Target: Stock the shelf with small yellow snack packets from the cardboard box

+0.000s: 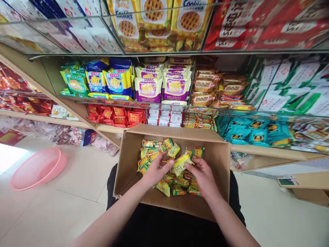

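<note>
Fingers of the right hand (205, 176) are closed on one end of a packet (180, 164), seemingly so its face is left uncovered; whether it is gripped by the left hand (153, 174) cannot be told. It is held above the heap (178, 189), between the box's (218, 161) side edges.

I see packets (181, 180) lying in a carton (218, 171) on the near side of the shelves (257, 149), a basket (38, 169) on the floor (82, 183) to the carton's left, and another box (312, 180) to its right.
</note>
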Motion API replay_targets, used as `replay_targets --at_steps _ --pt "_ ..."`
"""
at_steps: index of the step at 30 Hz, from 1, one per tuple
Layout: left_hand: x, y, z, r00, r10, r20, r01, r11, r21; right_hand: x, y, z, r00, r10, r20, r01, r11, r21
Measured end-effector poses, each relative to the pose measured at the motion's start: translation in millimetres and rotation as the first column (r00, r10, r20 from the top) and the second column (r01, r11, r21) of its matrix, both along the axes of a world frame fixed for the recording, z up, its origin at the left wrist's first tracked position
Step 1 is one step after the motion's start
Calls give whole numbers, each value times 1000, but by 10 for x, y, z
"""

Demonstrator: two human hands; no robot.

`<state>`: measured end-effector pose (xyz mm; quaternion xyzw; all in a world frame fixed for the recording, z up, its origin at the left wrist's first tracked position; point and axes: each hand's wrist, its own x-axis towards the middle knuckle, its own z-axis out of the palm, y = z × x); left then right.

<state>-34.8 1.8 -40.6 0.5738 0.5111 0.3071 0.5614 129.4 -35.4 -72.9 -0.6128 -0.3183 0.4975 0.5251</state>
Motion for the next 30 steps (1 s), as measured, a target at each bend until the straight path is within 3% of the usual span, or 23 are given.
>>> replay_targets --at_steps 1,3,6,10,14,17,20,23,26,30 --pt "59 -26 10 996 -16 86 22 997 -73 -33 -50 92 992 39 -116 -39 999 2" --pt "157 -73 54 982 -18 188 38 994 -98 -111 -115 246 966 136 -220 -133 991 30" --pt "225 -112 155 984 41 175 -43 999 7 -199 -127 361 965 224 -140 -214 973 83" --pt "219 -102 243 977 160 144 -173 982 81 -229 -74 386 990 140 9 -140 977 159" --pt "207 -74 199 946 310 90 -314 949 23 -245 -60 442 997 63 -48 -55 988 147" --pt "196 -53 164 931 365 26 -365 924 114 -265 -82 494 994 83 -71 -73 988 133" --pt "167 -29 184 926 373 -59 -343 896 281 -260 -96 525 994 87 59 -97 979 178" --pt "143 -10 223 921 373 -113 -298 861 412 -231 -84 524 951 17 308 -82 977 199" --pt "149 -1 232 916 390 -93 -313 840 442 -207 -62 485 865 -88 494 -21 977 211" --pt "171 4 210 915 404 25 -380 837 393 -199 -64 407 819 -154 552 15 969 248"
